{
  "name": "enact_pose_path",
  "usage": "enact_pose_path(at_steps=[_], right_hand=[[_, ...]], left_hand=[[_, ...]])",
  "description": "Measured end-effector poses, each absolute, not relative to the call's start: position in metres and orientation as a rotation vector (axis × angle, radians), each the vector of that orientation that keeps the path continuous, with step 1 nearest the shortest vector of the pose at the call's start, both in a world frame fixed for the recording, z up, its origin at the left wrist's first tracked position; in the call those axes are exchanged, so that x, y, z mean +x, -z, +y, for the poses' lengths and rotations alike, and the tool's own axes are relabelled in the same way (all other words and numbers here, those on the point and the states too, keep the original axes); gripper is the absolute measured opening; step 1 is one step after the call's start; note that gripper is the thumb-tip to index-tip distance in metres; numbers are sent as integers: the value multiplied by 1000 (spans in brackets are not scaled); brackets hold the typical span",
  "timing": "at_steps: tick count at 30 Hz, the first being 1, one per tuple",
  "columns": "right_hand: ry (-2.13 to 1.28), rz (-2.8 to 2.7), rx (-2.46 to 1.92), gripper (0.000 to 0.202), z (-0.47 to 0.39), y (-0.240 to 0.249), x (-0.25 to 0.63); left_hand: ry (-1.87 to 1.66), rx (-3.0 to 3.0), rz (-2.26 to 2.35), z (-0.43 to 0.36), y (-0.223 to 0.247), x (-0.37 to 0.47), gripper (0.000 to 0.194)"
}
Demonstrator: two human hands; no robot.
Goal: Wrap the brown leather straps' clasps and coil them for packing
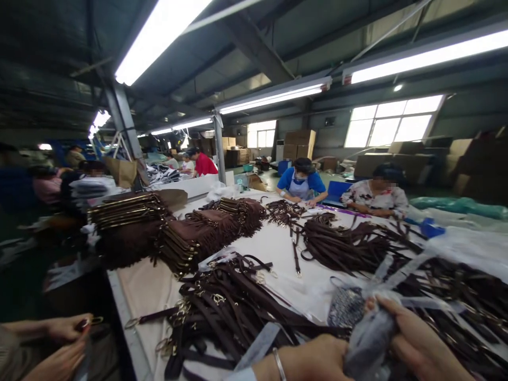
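Observation:
At the lower right, my left hand, with a bangle at its wrist, is closed on a grey, plastic-wrapped bundle. My right hand grips the same bundle from the right side, its fingers near the top. Just behind it lies a clear bag of small dark speckled pieces. Around and under my hands spread dark brown straps with metal clasps. A translucent strip rests on the straps left of my left hand.
Stacked brown fringed pieces line the table's left side. More straps pile up at the right. Two people sit across the white table. At lower left, another person's hands hold a small clasp. Plastic sheeting lies right.

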State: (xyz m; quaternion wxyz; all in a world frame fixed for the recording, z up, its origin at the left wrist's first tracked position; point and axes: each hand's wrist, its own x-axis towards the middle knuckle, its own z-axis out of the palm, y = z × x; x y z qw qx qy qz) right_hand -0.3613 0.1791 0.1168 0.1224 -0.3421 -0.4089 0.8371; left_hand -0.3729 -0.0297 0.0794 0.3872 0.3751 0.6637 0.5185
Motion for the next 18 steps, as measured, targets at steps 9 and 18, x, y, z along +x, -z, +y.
enact_pose_path(at_steps=[9,18], right_hand=[[-2500,-1037,-1262,10,152,-2,-320],[-2261,-640,-1018,12,132,-27,-267]], left_hand=[[-1279,703,1633,-106,-76,-357,21],[-1267,528,1607,-100,-111,-364,82]])
